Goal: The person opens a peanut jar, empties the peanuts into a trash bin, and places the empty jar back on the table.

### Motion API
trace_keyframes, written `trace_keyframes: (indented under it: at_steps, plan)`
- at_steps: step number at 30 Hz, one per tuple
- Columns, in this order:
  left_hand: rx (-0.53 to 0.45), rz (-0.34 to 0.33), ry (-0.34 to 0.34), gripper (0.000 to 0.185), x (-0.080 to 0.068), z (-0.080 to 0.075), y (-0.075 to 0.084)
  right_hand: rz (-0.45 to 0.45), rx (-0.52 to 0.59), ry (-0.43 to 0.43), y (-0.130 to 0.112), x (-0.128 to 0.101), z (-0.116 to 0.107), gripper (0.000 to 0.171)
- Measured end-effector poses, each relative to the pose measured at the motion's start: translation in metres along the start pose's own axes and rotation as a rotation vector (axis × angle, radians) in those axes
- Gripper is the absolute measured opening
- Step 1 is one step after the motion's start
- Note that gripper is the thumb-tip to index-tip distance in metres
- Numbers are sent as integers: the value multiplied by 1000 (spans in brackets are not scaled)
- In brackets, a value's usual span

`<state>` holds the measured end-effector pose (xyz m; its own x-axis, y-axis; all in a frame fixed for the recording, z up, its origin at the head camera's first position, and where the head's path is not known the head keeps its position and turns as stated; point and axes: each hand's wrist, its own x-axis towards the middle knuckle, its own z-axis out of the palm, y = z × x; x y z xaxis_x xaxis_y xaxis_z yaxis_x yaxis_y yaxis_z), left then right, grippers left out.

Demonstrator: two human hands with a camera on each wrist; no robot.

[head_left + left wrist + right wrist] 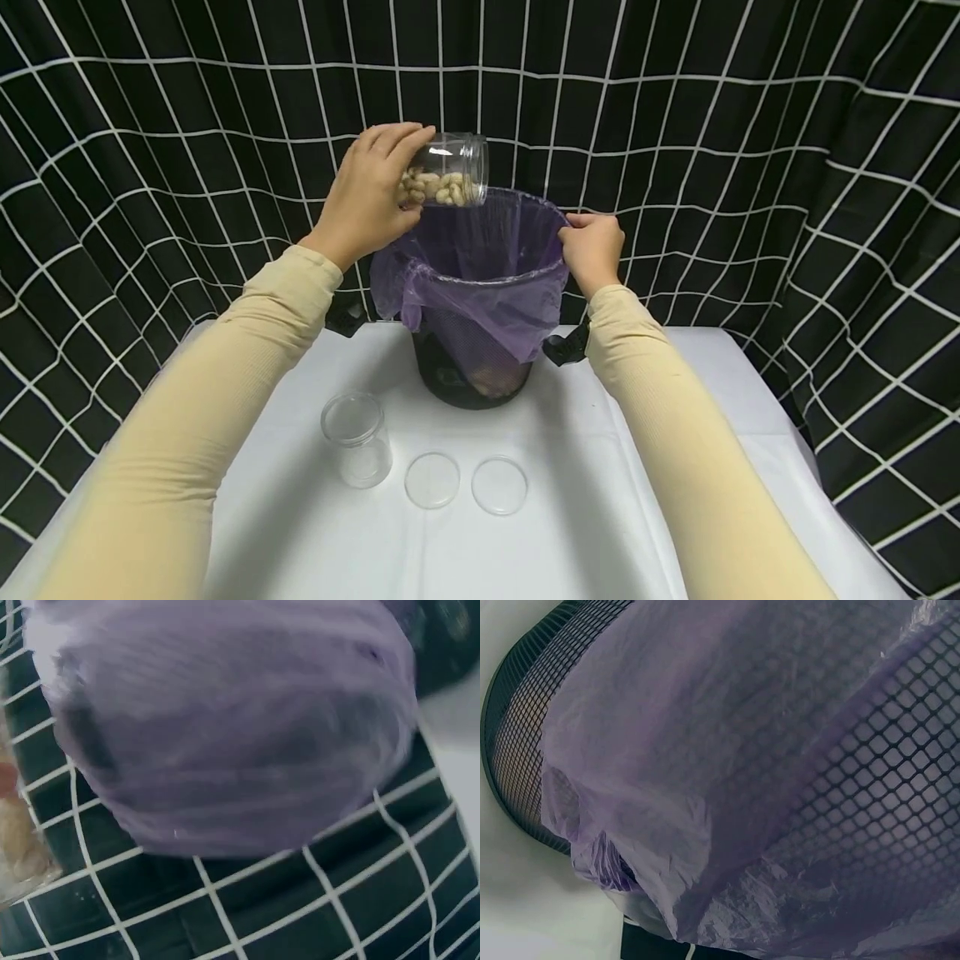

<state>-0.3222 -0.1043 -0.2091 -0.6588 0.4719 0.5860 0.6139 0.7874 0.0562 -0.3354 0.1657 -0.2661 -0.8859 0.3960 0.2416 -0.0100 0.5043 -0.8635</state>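
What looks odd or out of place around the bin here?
No spill or damage shows. The purple bag hangs unevenly over the bin, bunched lower on the left. The left hand holds the jar of nuts tipped sideways above it.

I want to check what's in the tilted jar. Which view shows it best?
The head view: the jar lies tipped over the purple bag, pale pieces inside, held by the left hand. The left wrist view shows a blurred edge; the right wrist view, none.

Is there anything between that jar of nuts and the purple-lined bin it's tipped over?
Nothing visible. The left hand holds the jar on its side, its mouth right above the open purple bag lining the mesh bin. The right hand grips the bag's rim at the side, clear of the opening.
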Motion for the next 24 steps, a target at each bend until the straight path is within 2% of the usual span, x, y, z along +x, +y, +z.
trace_keyframes:
  at_steps: [2, 7, 13, 18, 22, 24]
  plan:
    - [13, 14, 18, 77, 0, 1, -1, -1, -4, 1, 0, 0, -1, 33]
    - [13, 16, -57, 79, 0, 2, 0, -2, -10, -5, 1, -1, -2, 33]
    - [16, 16, 12, 78, 1, -1, 0, -5, -10, -5, 0, 0, -1, 34]
    - [29, 48, -31, 79, -1, 0, 0, -15, -18, -10, -1, 0, -1, 34]
    - [37, 67, 53, 74, -1, 1, -2, -19, -21, -7, -1, -1, -2, 33]
    - [35, 73, 72, 74, -1, 1, -3, -21, -23, -9, -1, -1, -1, 34]
